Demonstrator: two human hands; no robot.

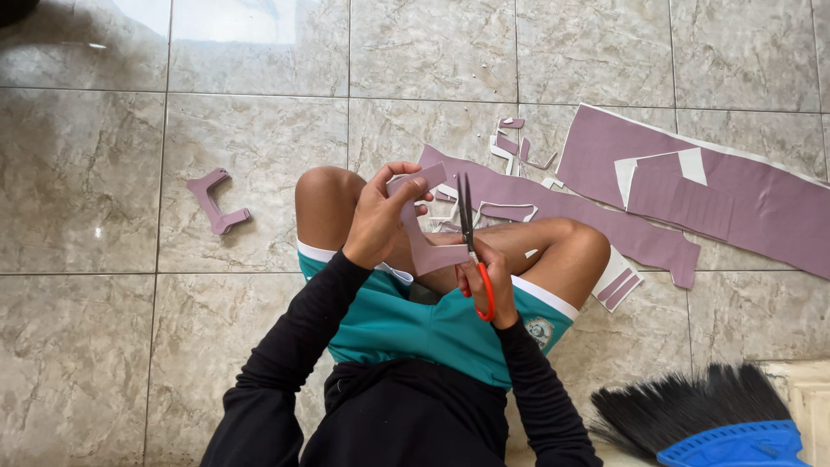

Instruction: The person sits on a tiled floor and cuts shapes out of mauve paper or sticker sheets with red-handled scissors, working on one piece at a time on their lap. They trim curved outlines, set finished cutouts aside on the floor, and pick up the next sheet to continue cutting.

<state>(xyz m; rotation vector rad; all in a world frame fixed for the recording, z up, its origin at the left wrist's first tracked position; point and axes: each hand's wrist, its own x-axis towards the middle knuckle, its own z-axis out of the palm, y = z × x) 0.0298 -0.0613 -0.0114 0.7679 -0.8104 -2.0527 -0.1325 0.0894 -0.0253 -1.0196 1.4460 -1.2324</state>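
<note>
Head view: person is sitting cross-legged on the tile floor (104, 173), cutting. Left hand (380, 220) is pinching the top of a mauve cut-out piece (425, 246), fingers clamped on its upper edge, holding it above the knees. Right hand (484, 281) is working orange-handled scissors (471, 246), fingers closed through the loops, blades pointing up and running along the piece's right edge; blades look nearly shut. Risk, my read: the left fingertips are sitting close to the blade tips, so a slip could nick them; the piece is hanging unsupported, so it could twist and the cut could wander off line. A finished mauve shape (216, 201) is lying well apart on the floor to the left. Large mauve sheets (761, 207) with white backing are lying to the right, with small offcuts (510, 147) between them and the knees. No packages or signs visible; only a small round patch on the teal shorts (406, 324). Black broom with blue head (700, 415) is lying bottom right.
</note>
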